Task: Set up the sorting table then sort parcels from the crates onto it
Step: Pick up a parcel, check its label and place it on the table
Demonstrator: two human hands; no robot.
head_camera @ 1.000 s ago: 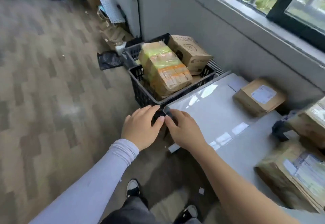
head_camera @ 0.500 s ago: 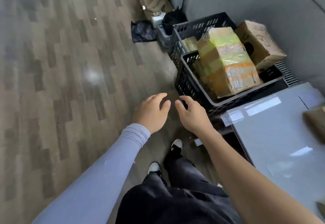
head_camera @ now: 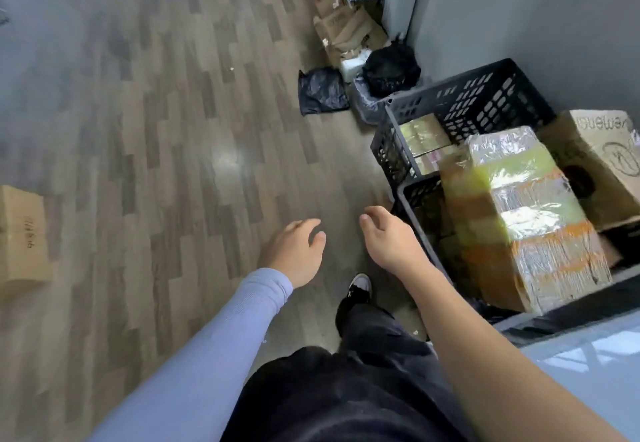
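Sorting barely begun by the look of it: both hands empty, left hand and right hand fingers loosely curled, over floor beside near crate still full of parcels; table corner at lower right.

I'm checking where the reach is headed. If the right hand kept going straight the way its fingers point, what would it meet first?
Probably nothing but floor: the right hand points up-frame, just left of the near black crate; depth is unclear.

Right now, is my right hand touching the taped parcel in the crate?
Apart. The head view shows the right hand over the floor, with the crate rim between it and the taped parcel.
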